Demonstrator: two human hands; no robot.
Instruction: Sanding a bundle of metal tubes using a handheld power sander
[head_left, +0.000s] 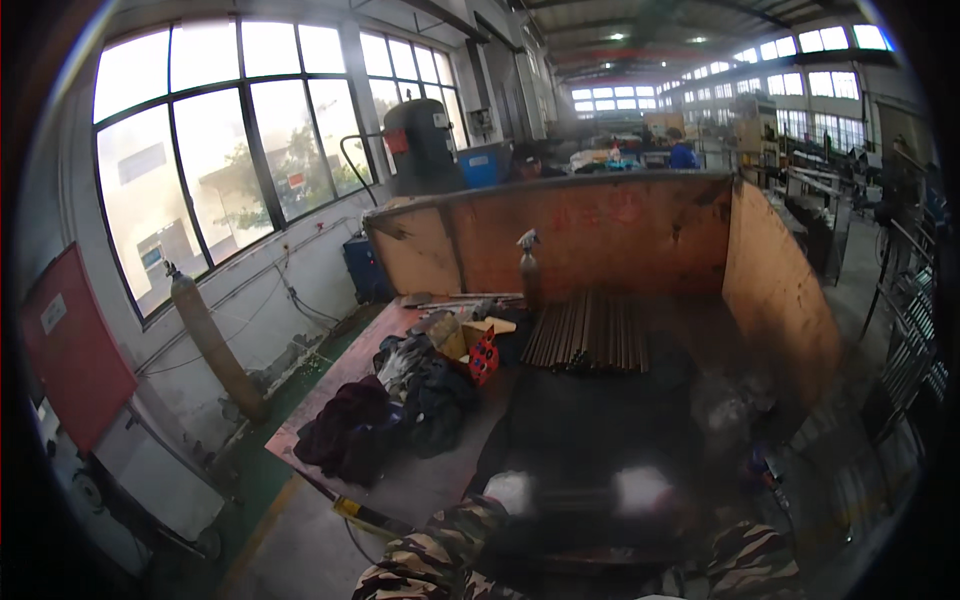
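Observation:
My left hand (510,491), in a white glove, is at the near edge of the dark cloth (590,425) on the table. Level with it, a short way to the right, is my right hand (643,488), also gloved in white. Both hands are blurred, so their fingers do not show clearly. Faint dark horizontal bars (572,503) run between the gloves; whether I grip them cannot be made out. Camouflage sleeves cover my forearms. Beyond the cloth lies a pile of brown metal rods (585,335), ends toward me. A spray bottle (529,265) stands behind them.
Dark clothing (350,430) is heaped on the table's left, beside an open box with a red dotted flap (484,357). Rusty orange panels (600,225) wall the back and right. A gas cylinder (215,345) leans by the window. Other people are in the background.

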